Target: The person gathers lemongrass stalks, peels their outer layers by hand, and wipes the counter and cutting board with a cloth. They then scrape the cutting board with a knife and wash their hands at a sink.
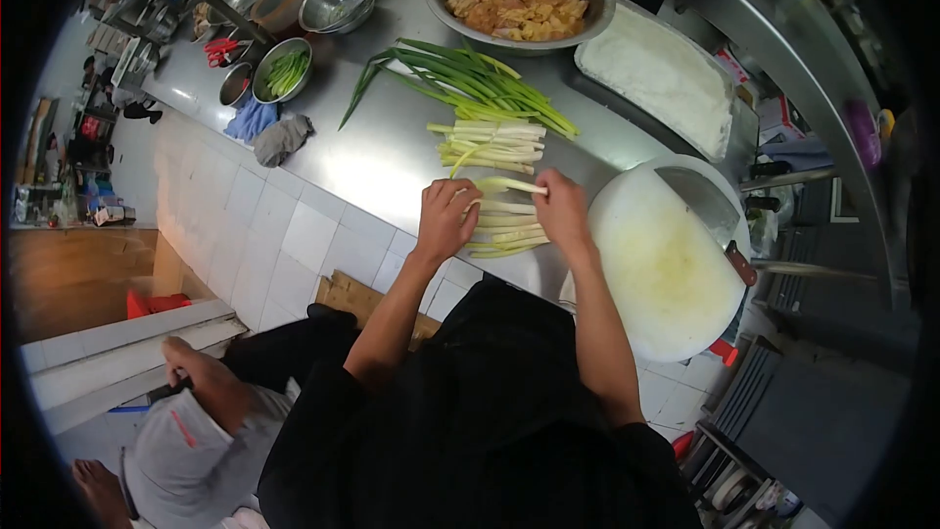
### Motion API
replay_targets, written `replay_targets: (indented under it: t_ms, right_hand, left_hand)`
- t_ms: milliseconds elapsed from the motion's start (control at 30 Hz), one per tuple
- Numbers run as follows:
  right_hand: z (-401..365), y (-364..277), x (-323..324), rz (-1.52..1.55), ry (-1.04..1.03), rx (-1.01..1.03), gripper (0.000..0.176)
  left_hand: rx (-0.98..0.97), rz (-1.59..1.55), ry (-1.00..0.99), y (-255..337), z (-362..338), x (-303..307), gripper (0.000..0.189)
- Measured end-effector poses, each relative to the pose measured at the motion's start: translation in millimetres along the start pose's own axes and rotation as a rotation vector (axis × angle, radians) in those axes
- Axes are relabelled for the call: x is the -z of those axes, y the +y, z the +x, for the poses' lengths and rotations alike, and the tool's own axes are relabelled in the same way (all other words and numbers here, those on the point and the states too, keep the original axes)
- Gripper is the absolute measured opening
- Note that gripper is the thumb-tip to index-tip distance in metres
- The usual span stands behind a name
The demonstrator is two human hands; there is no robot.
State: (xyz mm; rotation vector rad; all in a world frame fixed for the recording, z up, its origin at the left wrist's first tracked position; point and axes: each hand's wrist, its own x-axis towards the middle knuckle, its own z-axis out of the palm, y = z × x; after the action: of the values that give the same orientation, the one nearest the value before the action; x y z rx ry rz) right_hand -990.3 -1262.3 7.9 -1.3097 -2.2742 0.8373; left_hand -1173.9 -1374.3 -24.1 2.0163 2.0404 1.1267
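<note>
My left hand [448, 218] and my right hand [563, 211] are above the near edge of the steel counter, fingers closed. Between them stretches a pale scallion stalk [511, 184], its right end pinched in my right hand and its left end at my left fingers. Under and between my hands lie several loose white scallion stalks [517, 220]. Just beyond is a bunch of cut scallion pieces [494, 144], and past that a heap of long green scallions [470, 81]. The exact contact of my left fingertips is partly hidden.
A round white cutting board [666, 269] holds a cleaver [697, 198] on my right. Behind stand a bowl of marinated meat [519, 37] and a tray of white powder [654, 73]. Metal bowls [338, 2] and cloths [282, 140] sit left. A person in a grey cap [186, 451] is at lower left.
</note>
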Motion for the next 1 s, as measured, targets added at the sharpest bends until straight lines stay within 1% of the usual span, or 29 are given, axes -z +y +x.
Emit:
replay_targets:
  t_ms: [33,67,100,133,167,200,233,267,300,333,367,400,467,500,533,567,600,633,667,700,733,800,833,867,900,933,1000]
  right_hand:
    - [-4.6,-9.6,19.1,0.202,0.031,-0.035,0.015]
    - [-6.0,-21.6,39.2,0.198,0.030,-0.041,0.015]
    - [-5.1,-34.4,60.1,0.254,-0.015,-0.085,0.017]
    - [-4.8,-39.2,72.0,0.311,-0.055,-0.127,0.018]
    - [-2.3,-35.6,76.8,0.412,-0.082,-0.115,0.017]
    - [2.4,-33.5,79.6,0.410,-0.067,-0.112,0.017]
    - [6.6,-30.7,81.6,0.525,-0.041,-0.073,0.020]
    - [8.2,-27.7,83.5,0.638,-0.016,-0.032,0.023]
    - [8.9,-26.6,84.4,0.632,-0.002,-0.028,0.023]
    - [8.7,-27.0,82.2,0.778,0.092,-0.066,0.029]
    - [7.5,-28.0,78.2,0.926,0.183,-0.106,0.036]
    - [5.0,-28.6,73.6,0.928,0.190,-0.107,0.036]
    - [-4.9,-31.3,61.3,0.980,0.066,-0.206,0.046]
    - [-10.1,-33.4,52.7,0.922,0.041,-0.224,0.036]
    - [-11.8,-22.9,41.3,0.912,0.049,-0.223,0.036]
    - [-13.1,-7.9,26.9,0.809,0.038,-0.200,0.029]
    - [-13.7,-14.7,30.0,0.707,0.025,-0.177,0.023]
    - [-18.6,-17.5,39.2,0.655,0.058,-0.190,0.017]
    - [-21.0,-21.7,47.2,0.650,0.059,-0.191,0.017]
    - [-22.4,-23.7,54.0,0.565,0.149,-0.175,0.016]
    - [-21.4,-22.7,59.1,0.480,0.239,-0.154,0.016]
    - [-17.4,-10.6,58.0,0.458,0.255,-0.178,0.015]
    - [-16.0,-11.2,59.4,0.698,0.350,-0.219,0.013]
    - [-15.0,-10.5,60.9,0.937,0.447,-0.261,0.012]
    - [-13.3,-8.4,64.6,1.042,0.476,-0.289,0.010]
    - [-13.7,-6.5,68.2,1.050,0.482,-0.289,0.010]
    - [-17.1,-5.5,71.7,1.244,0.474,-0.257,0.010]
  left_hand:
    - [0.001,-0.006,-0.004,14.8,11.0,11.3,0.031]
    - [-0.016,-0.014,0.008,35.2,27.4,24.8,0.037]
    - [-0.040,-0.021,0.024,46.5,40.0,28.5,0.044]
    - [-0.050,-0.026,0.026,45.8,45.1,19.4,0.044]
    - [-0.021,-0.272,-0.095,42.4,48.9,7.5,0.048]
    - [0.006,-0.514,-0.217,44.4,56.4,4.6,0.052]
    - [0.192,-0.690,-0.380,49.5,63.0,8.5,0.050]
    - [0.177,-0.692,-0.383,49.5,63.3,3.9,0.050]
    - [0.302,-0.883,-0.380,50.9,64.4,-0.7,0.046]
    - [0.432,-1.071,-0.377,52.1,64.6,-4.8,0.042]
    - [0.449,-1.041,-0.334,54.3,62.8,-9.4,0.034]
    - [0.445,-1.040,-0.340,62.8,64.1,-9.7,0.034]
    - [0.273,-0.816,-0.010,79.3,63.5,-9.6,0.032]
    - [0.259,-0.755,-0.004,80.9,63.0,-12.9,0.035]
    - [0.252,-0.767,-0.003,82.6,61.7,-17.3,0.035]
    - [0.295,-0.811,0.002,83.7,59.5,-21.2,0.035]
    - [0.339,-0.855,0.007,86.4,59.2,-21.8,0.036]
    - [0.336,-0.863,0.009,88.2,58.7,-22.1,0.036]
    - [0.392,-0.948,-0.023,89.3,57.1,-21.0,0.035]
    - [0.449,-1.030,-0.055,90.0,55.9,-19.2,0.034]
    - [0.445,-1.031,-0.050,89.6,55.5,-18.5,0.034]
    - [0.546,-1.134,-0.214,87.6,52.8,-16.2,0.031]
    - [0.546,-1.130,-0.220,87.1,51.6,-14.8,0.031]
    - [0.598,-1.170,-0.231,87.1,50.8,-13.2,0.028]
    - [0.648,-1.209,-0.241,86.6,51.3,-11.7,0.027]
    - [0.645,-1.202,-0.247,83.6,52.2,-10.0,0.027]
    - [0.862,-1.560,-0.283,77.1,52.0,-4.1,0.025]
